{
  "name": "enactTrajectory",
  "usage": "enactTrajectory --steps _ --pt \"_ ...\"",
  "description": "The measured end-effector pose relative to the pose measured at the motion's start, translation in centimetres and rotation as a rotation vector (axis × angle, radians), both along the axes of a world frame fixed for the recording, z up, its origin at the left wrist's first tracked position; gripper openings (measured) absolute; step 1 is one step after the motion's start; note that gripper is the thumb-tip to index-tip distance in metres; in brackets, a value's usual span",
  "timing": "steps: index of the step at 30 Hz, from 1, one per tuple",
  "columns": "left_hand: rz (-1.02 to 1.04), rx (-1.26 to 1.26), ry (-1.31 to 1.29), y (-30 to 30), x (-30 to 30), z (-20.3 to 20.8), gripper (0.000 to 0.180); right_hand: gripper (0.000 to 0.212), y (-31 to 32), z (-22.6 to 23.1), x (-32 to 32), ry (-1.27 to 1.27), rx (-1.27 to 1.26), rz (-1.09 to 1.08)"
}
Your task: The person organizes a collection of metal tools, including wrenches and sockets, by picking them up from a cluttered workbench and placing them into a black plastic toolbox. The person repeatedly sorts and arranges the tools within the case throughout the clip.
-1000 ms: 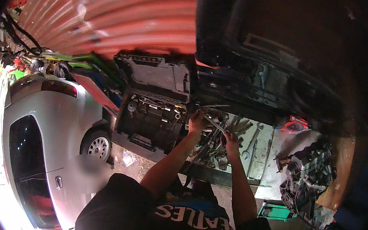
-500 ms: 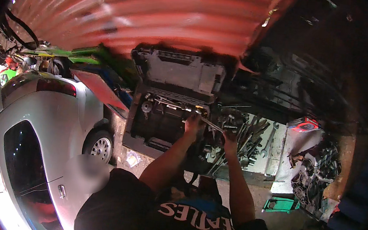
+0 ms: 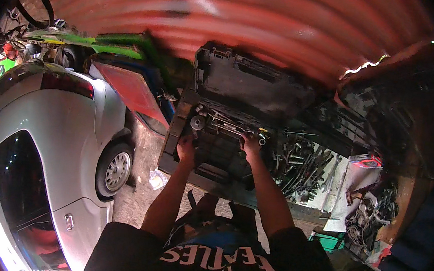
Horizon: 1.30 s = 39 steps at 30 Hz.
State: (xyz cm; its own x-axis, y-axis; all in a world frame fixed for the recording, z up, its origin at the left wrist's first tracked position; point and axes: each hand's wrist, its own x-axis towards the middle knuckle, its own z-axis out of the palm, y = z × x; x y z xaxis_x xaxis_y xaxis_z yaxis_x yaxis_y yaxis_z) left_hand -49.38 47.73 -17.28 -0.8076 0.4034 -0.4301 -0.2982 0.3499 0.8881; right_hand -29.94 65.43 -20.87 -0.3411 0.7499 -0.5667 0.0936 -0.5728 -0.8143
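Mid-frame, the left hand [image 3: 186, 147] and right hand [image 3: 250, 145] are over the black case [image 3: 223, 152]; whether their fingers grip, I cannot tell. Beyond, a long metal tool [image 3: 226, 127] lies crosswise, nearer the right hand, up-left of its fingers.

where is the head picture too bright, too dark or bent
In the head view, glare washes out the strip left of the silver car; also in the head view, shadow swallows the far right, the open toolbox looks dark inside, and the ridged red metal sheet looks bowed.
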Motion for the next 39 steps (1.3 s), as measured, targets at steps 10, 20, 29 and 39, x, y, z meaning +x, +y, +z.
enactTrajectory --steps 10,20,29,39 --pt "-0.179 -0.146 0.375 -3.5 -2.1 -2.6 0.035 0.030 3.5 -9.9 -1.5 -0.720 1.017 0.383" --pt "-0.300 -0.041 0.033 -2.5 -0.7 -4.4 0.021 0.054 -3.6 0.8 -3.3 -0.621 0.482 0.121" --pt "-0.385 0.142 -0.357 6.1 8.6 -2.0 0.023 0.030 -4.2 -1.2 13.4 -0.684 0.795 0.067" --pt "-0.652 0.055 -0.326 11.5 23.2 -0.3 0.025 0.032 -6.4 0.8 28.9 -0.450 0.432 -0.267"
